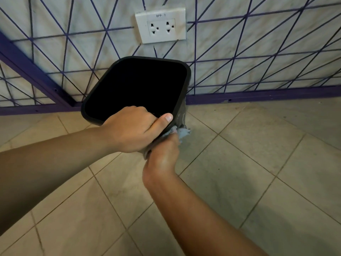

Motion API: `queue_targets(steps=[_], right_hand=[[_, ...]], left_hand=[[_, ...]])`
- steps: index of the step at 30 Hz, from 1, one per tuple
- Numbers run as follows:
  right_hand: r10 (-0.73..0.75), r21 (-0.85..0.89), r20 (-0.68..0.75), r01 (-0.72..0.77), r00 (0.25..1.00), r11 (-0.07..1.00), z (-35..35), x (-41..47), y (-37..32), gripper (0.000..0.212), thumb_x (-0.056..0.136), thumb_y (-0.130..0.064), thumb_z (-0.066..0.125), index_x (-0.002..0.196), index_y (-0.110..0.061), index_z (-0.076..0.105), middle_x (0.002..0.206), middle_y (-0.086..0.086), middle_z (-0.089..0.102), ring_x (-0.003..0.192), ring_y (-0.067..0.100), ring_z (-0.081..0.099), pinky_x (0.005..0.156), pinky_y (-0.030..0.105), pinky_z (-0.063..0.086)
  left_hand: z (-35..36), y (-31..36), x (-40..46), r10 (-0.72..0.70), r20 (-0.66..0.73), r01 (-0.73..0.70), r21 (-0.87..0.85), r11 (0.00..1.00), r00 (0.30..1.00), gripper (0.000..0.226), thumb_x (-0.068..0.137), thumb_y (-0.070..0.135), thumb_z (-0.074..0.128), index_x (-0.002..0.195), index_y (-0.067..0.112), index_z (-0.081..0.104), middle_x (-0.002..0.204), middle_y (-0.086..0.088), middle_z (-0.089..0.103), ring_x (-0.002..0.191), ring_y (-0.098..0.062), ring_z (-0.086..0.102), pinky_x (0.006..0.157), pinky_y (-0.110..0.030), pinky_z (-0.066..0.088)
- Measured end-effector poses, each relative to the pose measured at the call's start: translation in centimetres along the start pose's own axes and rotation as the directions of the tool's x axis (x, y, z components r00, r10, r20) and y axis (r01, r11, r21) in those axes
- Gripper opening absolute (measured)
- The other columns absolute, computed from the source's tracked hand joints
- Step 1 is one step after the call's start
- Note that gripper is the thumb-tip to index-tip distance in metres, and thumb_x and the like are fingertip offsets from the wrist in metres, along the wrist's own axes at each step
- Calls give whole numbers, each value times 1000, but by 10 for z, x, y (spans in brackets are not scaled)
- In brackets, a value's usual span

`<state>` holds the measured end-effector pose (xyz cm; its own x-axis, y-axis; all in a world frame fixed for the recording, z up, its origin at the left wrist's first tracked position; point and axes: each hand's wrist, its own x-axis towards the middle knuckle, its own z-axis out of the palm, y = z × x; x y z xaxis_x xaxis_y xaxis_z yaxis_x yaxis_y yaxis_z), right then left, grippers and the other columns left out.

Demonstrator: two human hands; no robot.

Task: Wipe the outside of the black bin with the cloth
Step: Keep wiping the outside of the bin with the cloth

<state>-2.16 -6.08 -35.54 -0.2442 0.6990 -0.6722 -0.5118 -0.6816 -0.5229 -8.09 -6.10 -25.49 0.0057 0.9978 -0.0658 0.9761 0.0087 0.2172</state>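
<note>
The black bin (184, 84) with a rounded square rim is seen from above, its dark opening facing me, standing close to the wall. My left hand (132, 130) grips the near rim, thumb along the edge and fingers curled inside. Below it, my right hand (162, 156) presses a light blue-grey cloth (182, 133) against the bin's near right outer side. Most of the cloth and the bin's side wall are hidden under my hands.
A white wall with purple line pattern and purple skirting (258, 97) runs right behind the bin. A double power socket (160, 25) sits on the wall above it. Beige floor tiles (239, 163) spread to the right and toward me.
</note>
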Motion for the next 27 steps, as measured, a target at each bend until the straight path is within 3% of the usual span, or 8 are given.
queue_targets(steps=[2, 6, 10, 15, 19, 21, 24, 27], right_hand=[[-17, -3, 8, 17, 1000, 1000, -1, -9, -3, 99, 94, -71, 44, 179, -24, 25, 186, 2, 23, 175, 24, 19, 142, 53, 21], [-6, -71, -79, 1, 997, 997, -15, 10, -4, 92, 101, -73, 45, 172, -16, 40, 159, 12, 58, 145, 28, 58, 124, 48, 48], [-39, -87, -4, 39, 999, 995, -7, -12, -4, 81, 110, -62, 38, 179, -21, 23, 185, 3, 27, 173, 23, 24, 141, 50, 25], [-5, -137, -117, -12, 993, 990, -18, 16, -1, 109, 80, -75, 35, 173, -20, 38, 178, 13, 42, 156, 28, 46, 118, 38, 45], [-57, -95, 25, 59, 998, 994, -11, -10, 8, 113, 79, -80, 41, 178, -26, 28, 184, 2, 31, 173, 22, 25, 141, 49, 25], [-37, -81, -11, 36, 999, 996, -19, 1, 9, 91, 100, -71, 39, 176, -21, 32, 178, 7, 41, 167, 26, 37, 138, 45, 30], [6, -146, -111, -22, 994, 989, -37, 25, 5, 54, 122, -41, 27, 161, -12, 51, 139, 9, 68, 126, 26, 65, 106, 34, 50], [-11, -251, -19, 6, 1000, 968, -32, 4, 8, 97, 92, -74, 36, 169, -16, 42, 163, 12, 57, 152, 32, 54, 131, 48, 43]], left_hand=[[-1, 1, 0, -7, 17, 7, -6, 1000, 1000, 77, 97, 62, 11, 47, 17, 48, 44, -3, 49, 43, -13, 51, 50, -28, 33], [0, 2, -1, -5, 4, 5, 24, 1000, 1000, 77, 95, 64, 9, 47, 16, 45, 44, -4, 46, 42, -15, 49, 49, -31, 34], [-1, 2, 2, 0, 7, 0, 24, 1000, 1000, 74, 98, 59, 11, 48, 17, 47, 44, -3, 47, 42, -12, 49, 49, -26, 28], [0, 2, 0, -4, 8, 4, 29, 1000, 1000, 77, 96, 61, 9, 48, 14, 46, 44, -5, 45, 42, -17, 48, 49, -32, 33], [0, 0, 1, 16, 1, -16, 22, 1000, 1000, 75, 100, 58, 13, 45, 16, 43, 41, -2, 40, 38, -14, 42, 48, -28, 28], [0, -1, 0, 27, -5, -27, 35, 999, 1000, 76, 99, 59, 12, 45, 16, 44, 40, -2, 40, 37, -15, 42, 47, -27, 27], [2, -1, 0, 24, -8, -24, 39, 999, 1000, 77, 97, 61, 10, 47, 15, 47, 42, -4, 43, 38, -17, 45, 47, -27, 27], [1, 0, 0, 21, -27, -20, 36, 999, 999, 76, 100, 58, 14, 46, 15, 46, 41, -3, 41, 38, -15, 44, 47, -28, 27]])
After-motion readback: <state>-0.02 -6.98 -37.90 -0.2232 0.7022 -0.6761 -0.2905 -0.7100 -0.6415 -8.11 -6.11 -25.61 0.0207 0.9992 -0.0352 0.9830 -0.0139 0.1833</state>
